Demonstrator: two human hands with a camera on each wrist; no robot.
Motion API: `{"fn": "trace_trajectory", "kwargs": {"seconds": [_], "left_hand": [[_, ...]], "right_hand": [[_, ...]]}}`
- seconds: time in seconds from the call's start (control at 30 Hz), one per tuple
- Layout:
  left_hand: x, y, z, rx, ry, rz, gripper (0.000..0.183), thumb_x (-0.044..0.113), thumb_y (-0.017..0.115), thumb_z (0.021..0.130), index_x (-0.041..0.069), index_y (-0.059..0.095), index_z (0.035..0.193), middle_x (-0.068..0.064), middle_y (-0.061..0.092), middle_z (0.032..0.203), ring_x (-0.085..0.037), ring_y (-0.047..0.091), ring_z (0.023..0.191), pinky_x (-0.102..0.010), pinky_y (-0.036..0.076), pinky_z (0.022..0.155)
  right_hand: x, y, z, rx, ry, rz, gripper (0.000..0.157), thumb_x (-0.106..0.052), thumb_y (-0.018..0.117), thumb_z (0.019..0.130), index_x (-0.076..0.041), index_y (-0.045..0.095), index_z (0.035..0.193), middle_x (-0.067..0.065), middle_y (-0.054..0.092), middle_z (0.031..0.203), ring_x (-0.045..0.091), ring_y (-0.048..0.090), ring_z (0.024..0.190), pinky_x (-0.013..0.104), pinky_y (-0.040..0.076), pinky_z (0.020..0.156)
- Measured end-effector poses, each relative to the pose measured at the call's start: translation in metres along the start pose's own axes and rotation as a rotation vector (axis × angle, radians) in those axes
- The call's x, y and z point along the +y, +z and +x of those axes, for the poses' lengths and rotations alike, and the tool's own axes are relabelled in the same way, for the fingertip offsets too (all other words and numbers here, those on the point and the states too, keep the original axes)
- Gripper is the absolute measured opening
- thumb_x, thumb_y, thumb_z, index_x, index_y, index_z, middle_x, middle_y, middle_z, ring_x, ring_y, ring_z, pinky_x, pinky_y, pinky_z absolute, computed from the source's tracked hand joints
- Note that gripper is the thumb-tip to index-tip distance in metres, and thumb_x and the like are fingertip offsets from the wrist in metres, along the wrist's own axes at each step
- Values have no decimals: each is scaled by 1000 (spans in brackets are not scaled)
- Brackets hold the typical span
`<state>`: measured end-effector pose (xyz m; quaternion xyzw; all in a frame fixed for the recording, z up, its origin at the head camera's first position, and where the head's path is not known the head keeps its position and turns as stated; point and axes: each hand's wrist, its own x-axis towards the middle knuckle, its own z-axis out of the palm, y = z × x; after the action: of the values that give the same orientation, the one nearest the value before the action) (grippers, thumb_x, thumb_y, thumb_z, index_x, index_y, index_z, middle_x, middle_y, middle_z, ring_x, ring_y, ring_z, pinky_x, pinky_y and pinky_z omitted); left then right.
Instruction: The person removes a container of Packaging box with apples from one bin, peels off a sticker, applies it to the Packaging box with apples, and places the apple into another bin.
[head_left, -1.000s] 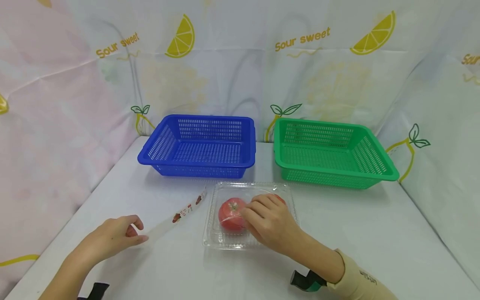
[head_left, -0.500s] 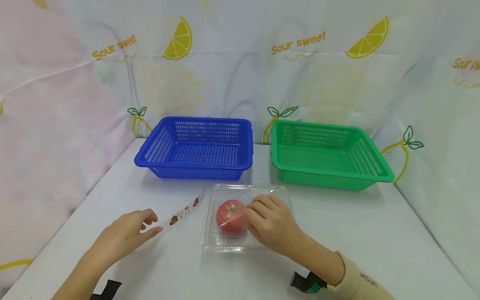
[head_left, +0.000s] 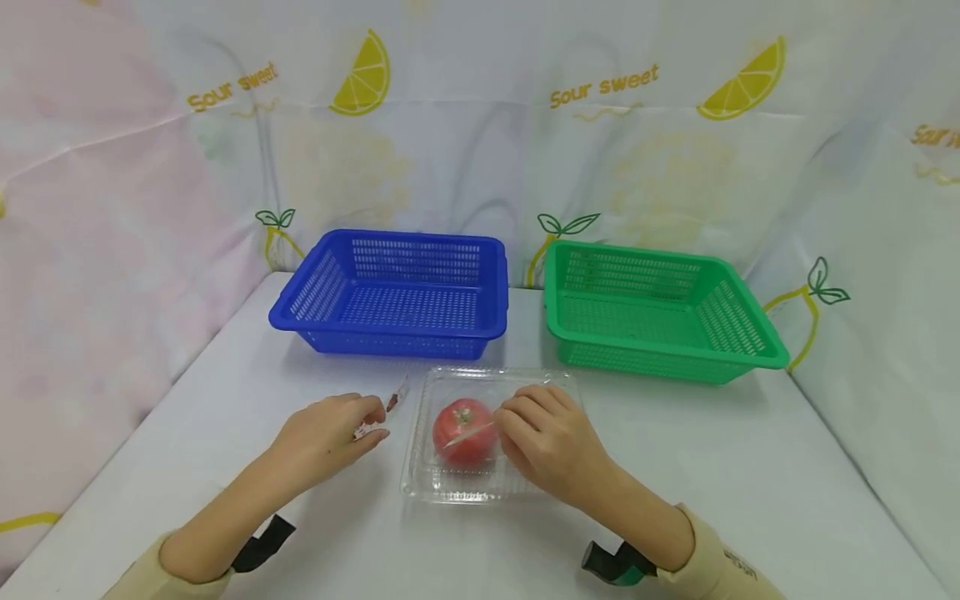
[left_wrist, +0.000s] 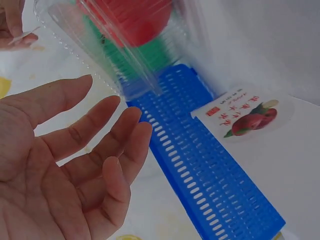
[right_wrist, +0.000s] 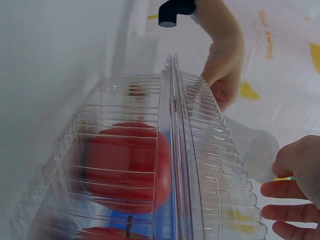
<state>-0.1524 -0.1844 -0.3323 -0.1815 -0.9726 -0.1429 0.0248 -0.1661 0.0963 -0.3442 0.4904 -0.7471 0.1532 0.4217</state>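
A clear plastic clamshell box (head_left: 450,485) holding red tomatoes lies on the white table. One tomato (head_left: 465,433) shows in the head view; part of a second tomato (right_wrist: 115,233) shows in the right wrist view. Over the box, my right hand (head_left: 551,446) pinches the end of a clear plastic strip (right_wrist: 255,152) between thumb and fingers. To the left of the box, my left hand (head_left: 322,437) has relaxed fingers and holds nothing. It partly covers a clear label strip (head_left: 397,394), whose printed red fruit and lettering show in the left wrist view.
Behind the box stand a blue plastic basket (head_left: 390,343) at left and a green plastic basket (head_left: 667,354) at right. A white cloth backdrop (head_left: 465,100) with lemon prints rises behind and beside the table. Black straps (head_left: 262,546) are at both wrists.
My left hand has moved right and forward along the printed label strip, closer to the box. My right hand stays over the box, still pinching the clear strip.
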Motion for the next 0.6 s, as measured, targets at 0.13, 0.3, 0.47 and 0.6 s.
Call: {"fn": "trace_trajectory", "kwargs": {"seconds": [0.13,0.3,0.47,0.6], "left_hand": [[7,3,8,50,74,38,12,20,71,78,14,63,85,2,63,80,-15,60,72,-31,49,59],[20,4,18,74,153,61,12,19,73,77,14,63,83,2,63,78,-15,60,70,-28,49,58],[31,4,25,114,220,55,11,16,73,76,14,64,82,4,63,76,-14,60,69,-28,48,59],[38,5,31,164,282,45,10,14,73,74,15,65,80,5,64,74,-14,60,68,-28,48,60]], "right_hand": [[2,1,-1,4,9,-5,22,-8,43,89,-6,63,80,5,62,77,22,57,76,31,46,67],[6,1,-2,-35,44,-18,23,-10,43,90,-5,64,81,6,64,78,22,58,77,32,47,70],[11,2,-1,-42,61,-29,23,-10,44,89,-5,64,81,6,64,78,23,58,78,33,48,73],[14,4,-1,-20,63,-30,21,-9,46,89,-4,64,81,7,64,79,23,59,78,34,49,73]]}}
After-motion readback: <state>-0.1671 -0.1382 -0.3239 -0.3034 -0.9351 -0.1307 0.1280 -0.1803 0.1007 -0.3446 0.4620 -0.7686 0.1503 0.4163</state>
